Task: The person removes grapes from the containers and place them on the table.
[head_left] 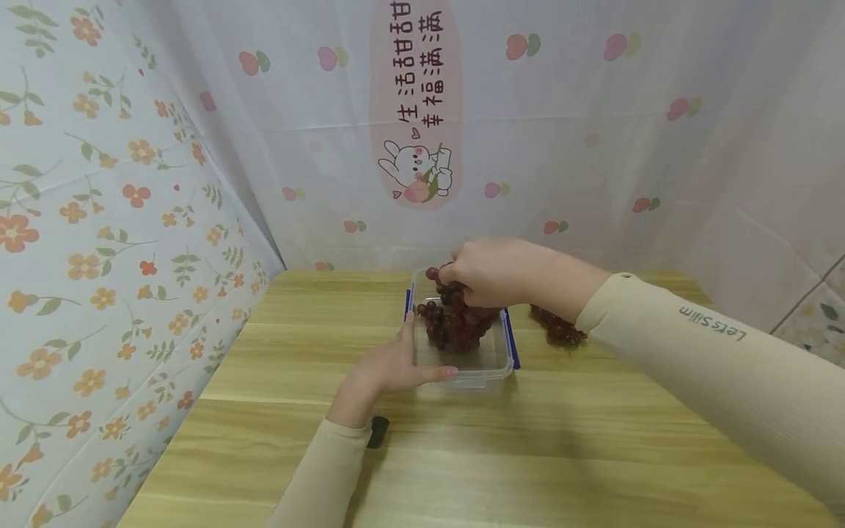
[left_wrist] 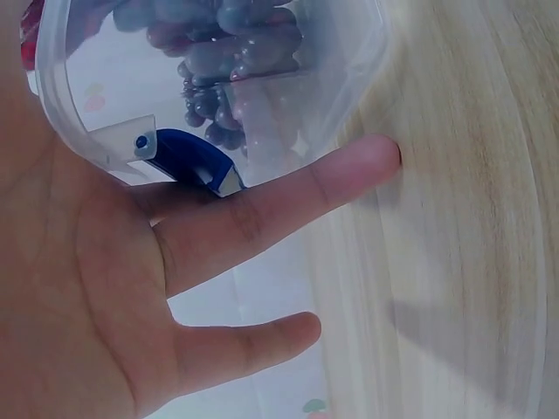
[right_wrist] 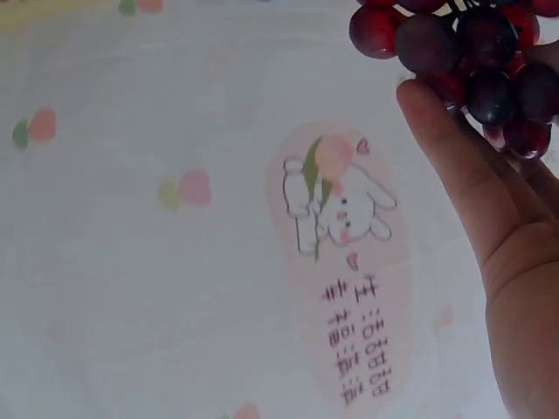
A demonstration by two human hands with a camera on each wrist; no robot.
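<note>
A clear plastic food container (head_left: 462,372) with blue side clips stands on the table, and a bunch of dark red grapes (head_left: 455,330) shows within its rim. My right hand (head_left: 495,271) holds the top of a grape bunch over the container; how much of it hangs or rests inside is hard to tell. In the right wrist view, the fingers (right_wrist: 463,166) lie against round, glossy grapes (right_wrist: 428,44). My left hand (head_left: 396,359) rests against the container's near left corner, thumb and fingers straight. The left wrist view shows those fingers (left_wrist: 262,201) beside a blue clip (left_wrist: 188,155).
Another bunch of dark grapes (head_left: 560,328) lies on the wooden table (head_left: 277,411) right of the container, partly behind my right forearm. A small dark object (head_left: 378,433) sits by my left wrist. Printed curtains (head_left: 317,147) hang behind and at the left.
</note>
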